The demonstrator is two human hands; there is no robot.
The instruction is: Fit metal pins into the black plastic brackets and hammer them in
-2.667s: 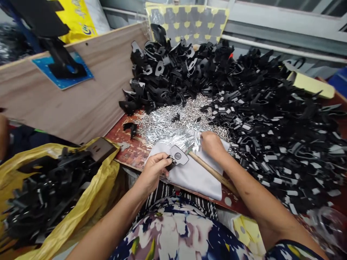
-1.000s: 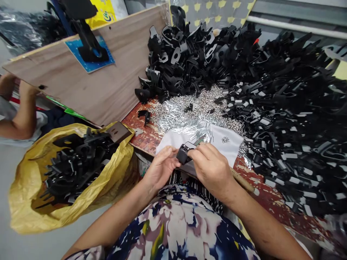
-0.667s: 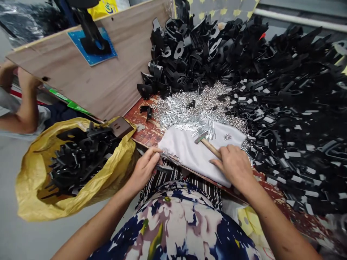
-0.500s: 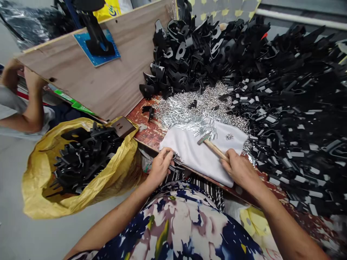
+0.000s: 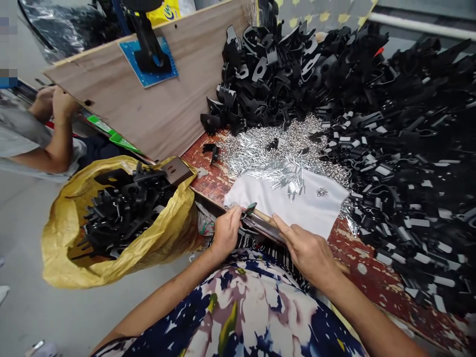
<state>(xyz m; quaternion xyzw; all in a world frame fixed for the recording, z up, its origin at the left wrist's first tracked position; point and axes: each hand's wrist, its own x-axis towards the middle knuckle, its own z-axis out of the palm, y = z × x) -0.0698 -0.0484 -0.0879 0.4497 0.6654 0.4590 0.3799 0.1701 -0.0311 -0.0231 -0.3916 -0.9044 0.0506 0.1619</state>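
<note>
My right hand (image 5: 308, 250) is wrapped round the wooden handle of a small hammer (image 5: 263, 215). The hammer's head is down at the table's near edge, right beside the fingertips of my left hand (image 5: 226, 232). Those fingers pinch a small dark clip part (image 5: 247, 229), mostly hidden by the hand and the hammer head. Just beyond both hands lies a pale grey cloth (image 5: 256, 196) on the worn red table (image 5: 359, 255). Loose metal pins (image 5: 278, 176) spill onto the cloth, and a little cluster of small metal bits (image 5: 322, 192) rests on its right side.
Black plastic parts (image 5: 260, 99) are heaped at the back and along the right. Left of the table stands a yellow sack (image 5: 167, 218) holding more black parts. A wooden board (image 5: 148, 114) leans upright at the left, with another person's arm (image 5: 61, 134) beyond it.
The hammer has swung down and left from above the cloth to my left hand at the table edge. My left hand still holds the clip part. The camera view has shifted slightly.
</note>
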